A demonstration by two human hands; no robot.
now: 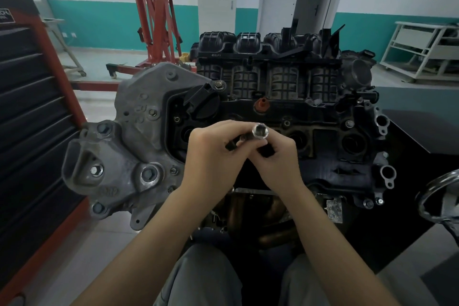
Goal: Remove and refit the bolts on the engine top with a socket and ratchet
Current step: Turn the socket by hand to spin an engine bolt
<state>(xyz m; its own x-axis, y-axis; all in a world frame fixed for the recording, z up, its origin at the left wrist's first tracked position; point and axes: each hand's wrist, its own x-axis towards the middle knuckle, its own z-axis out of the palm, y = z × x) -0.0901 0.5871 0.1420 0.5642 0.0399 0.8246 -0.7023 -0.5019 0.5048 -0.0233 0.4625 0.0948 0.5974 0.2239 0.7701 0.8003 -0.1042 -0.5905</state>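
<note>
- Socket (259,131) held above the middle of the engine top (323,131), open hex mouth turned up toward the camera, away from the bolts below.
- Long axis running from that mouth down and left into the hands, along what looks like a dark ratchet or extension (232,144); only short black stubs visible between the fingers, so which tool it is cannot be told.
- Right hand (275,154) nearer the socket, fingers pinching just under its rim; left hand (211,149) curled round the tool's other end.
- Both hands clenched on the tool, close together and touching, clear of the cover.
- Judged: socket being fitted or adjusted, not yet on a bolt; must be tipped mouth-down before seating.
- Socket bright chromed steel, short, round outside, dark inside with hex flats showing.
- Nearest bolts on the black cover: one at the far edge right of the hands (286,123), another farther right (348,124).
- Grey cast bracket (139,131) to the left, black intake manifold (273,57) behind, red hoist (154,15) at the far wall.
</note>
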